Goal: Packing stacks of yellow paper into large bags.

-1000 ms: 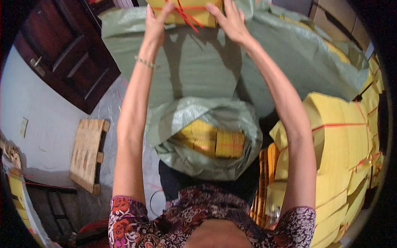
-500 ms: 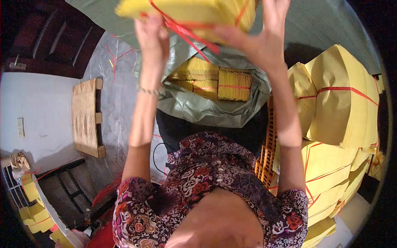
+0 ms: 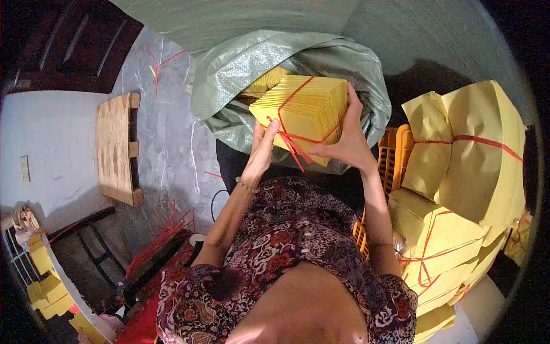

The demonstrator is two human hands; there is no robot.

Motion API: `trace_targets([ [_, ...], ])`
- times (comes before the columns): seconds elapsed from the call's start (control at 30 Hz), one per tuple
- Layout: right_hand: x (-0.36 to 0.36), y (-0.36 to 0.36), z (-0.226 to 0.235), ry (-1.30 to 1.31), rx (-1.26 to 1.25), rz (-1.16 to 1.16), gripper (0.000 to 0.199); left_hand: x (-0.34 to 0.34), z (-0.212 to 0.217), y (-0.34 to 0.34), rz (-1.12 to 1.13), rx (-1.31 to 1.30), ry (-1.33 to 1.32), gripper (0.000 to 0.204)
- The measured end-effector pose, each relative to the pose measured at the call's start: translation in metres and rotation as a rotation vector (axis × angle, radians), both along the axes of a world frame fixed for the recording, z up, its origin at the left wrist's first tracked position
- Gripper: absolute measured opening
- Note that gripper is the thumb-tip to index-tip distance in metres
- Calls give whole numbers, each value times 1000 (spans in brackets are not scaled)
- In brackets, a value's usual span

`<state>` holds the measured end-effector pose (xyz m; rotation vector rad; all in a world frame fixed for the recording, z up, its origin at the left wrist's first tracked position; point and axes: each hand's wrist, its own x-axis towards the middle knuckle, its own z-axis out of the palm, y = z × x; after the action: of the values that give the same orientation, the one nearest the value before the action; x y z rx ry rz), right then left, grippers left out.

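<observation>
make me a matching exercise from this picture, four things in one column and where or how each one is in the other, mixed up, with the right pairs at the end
Column one
1. tied yellow bundle
2. green sack
3. wooden pallet
4. orange crate

Column two
A. at the left, near the pale wall
B. held between the left hand and right hand
C. partly hidden, beside the yellow stacks at the right
D. mouth open, yellow pieces inside

Pairs: 1-B, 2-D, 3-A, 4-C

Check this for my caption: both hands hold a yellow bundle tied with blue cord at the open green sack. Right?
Not quite: in the head view the cord is red, not blue. The left hand and right hand do hold the yellow bundle at the open green sack.
</observation>
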<state>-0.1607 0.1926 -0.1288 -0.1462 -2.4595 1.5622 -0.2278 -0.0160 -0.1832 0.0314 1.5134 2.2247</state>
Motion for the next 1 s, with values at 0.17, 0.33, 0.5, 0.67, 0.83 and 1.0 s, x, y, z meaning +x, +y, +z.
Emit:
trace_targets([
  [0.17, 3, 4, -42, -52, -318, -91, 106, -32, -6, -18, -243, -282, -45, 61],
  [0.33, 8, 16, -40, -193, -555, -148, 99, -80, -32, -43, -364, -1164, 1048, 47],
  [0.5, -9, 14, -33, -270, -707, -100, 93, -87, -43, -46, -1368, -1744, 693, 99],
  [0.67, -49, -20, -38, -469, -763, 16, 107, -56, -42, -100, -1015, -1543, 1054, 71],
  [0.83, -84, -43, -97, -544, -622, -88, 111, -49, -10, -86, -1190, -1551, 729, 19],
  [1.0, -76, -66, -89, -592, -51, -183, 124, -44, -12, -98, -1015, -1465, 1047, 16],
])
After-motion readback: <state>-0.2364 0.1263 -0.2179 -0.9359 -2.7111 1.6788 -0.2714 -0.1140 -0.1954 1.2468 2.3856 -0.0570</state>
